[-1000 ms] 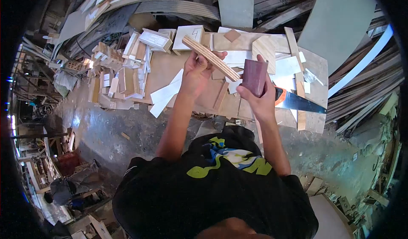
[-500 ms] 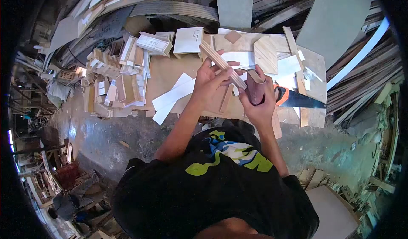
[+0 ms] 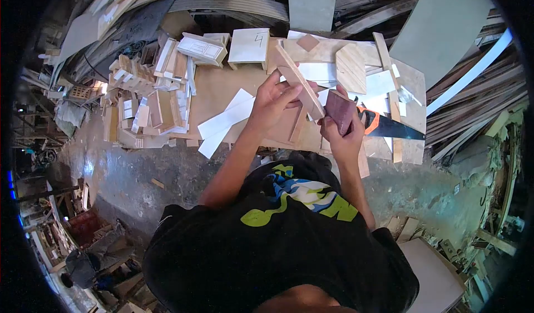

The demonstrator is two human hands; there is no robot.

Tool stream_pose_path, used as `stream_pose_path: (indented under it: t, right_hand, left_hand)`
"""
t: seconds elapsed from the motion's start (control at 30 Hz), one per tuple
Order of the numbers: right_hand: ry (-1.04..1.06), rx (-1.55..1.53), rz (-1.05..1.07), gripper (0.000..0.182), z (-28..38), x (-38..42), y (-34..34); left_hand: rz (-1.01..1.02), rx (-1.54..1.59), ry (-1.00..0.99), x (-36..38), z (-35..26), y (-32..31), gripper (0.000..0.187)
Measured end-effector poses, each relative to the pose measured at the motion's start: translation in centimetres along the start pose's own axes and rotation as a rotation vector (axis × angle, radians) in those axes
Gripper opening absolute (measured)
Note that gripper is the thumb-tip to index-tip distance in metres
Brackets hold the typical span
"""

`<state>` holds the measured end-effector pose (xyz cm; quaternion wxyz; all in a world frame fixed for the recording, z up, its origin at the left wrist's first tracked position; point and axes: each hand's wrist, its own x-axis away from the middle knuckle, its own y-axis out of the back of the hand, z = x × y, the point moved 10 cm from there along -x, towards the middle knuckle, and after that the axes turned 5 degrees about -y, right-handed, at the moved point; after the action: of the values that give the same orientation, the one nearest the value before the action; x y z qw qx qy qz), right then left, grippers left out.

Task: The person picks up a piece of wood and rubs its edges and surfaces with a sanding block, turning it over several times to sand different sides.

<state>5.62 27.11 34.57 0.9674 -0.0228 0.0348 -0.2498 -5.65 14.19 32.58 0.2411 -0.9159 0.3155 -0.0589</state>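
Observation:
My left hand (image 3: 273, 103) grips a narrow wooden strip (image 3: 300, 82), thumb on its near face, fingers behind. The strip slants from upper left down to the right above the table. Folded reddish-brown sandpaper (image 3: 340, 112) is in my right hand (image 3: 346, 138), pinched between thumb and fingers beside the strip's lower end. Just right of that hand lies a handsaw (image 3: 392, 128) with an orange and black handle, its dark blade pointing right.
White strips (image 3: 227, 121) cross on the worktable (image 3: 214, 93). A clipped-corner wooden board (image 3: 350, 68) and a small brown square (image 3: 307, 43) lie toward the back. A small white-topped stand marked 4 (image 3: 248, 46) and stacked wooden pieces (image 3: 161, 110) fill the left side.
The wooden strip has turned so that its broad face shows more. My right hand has swung the sandpaper, now showing its flat reddish side, slightly away from the strip.

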Motion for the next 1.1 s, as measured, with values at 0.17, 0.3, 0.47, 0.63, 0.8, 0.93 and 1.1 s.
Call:
stream_pose_path:
  t: [0.17,0.3,0.47,0.63,0.8,0.93,1.1]
  right_hand:
    - [-0.032,0.033,0.045,0.049,0.4,0.2,-0.9]
    - [-0.145,0.026,0.010,0.055,-0.2,0.2,-1.0]
    - [-0.246,-0.082,-0.036,0.048,-2.1,-0.2,-0.3]
    - [-0.147,-0.280,0.050,0.046,-1.4,-0.8,1.4]
    - [0.421,0.668,-0.052,0.046,6.8,1.7,-1.2]
    - [0.461,0.625,-0.060,0.041,6.2,1.7,-2.4]
    - [0.588,0.695,-0.183,0.036,8.7,-2.3,-3.1]
  left_hand:
    - [-0.037,-0.036,0.040,0.0,0.4,0.8,0.048]
    - [0.044,0.060,0.027,0.1,-0.2,-0.5,0.045]
    - [0.071,0.029,-0.023,0.0,0.3,-0.8,0.048]
    - [-0.058,0.251,-0.016,-0.5,0.7,0.8,0.051]
    - [-0.135,0.231,-0.012,-0.2,1.5,1.6,0.047]
    - [-0.115,0.238,0.009,-0.1,4.2,1.4,0.042]
    - [-0.033,0.300,0.006,-0.4,3.1,-0.9,0.032]
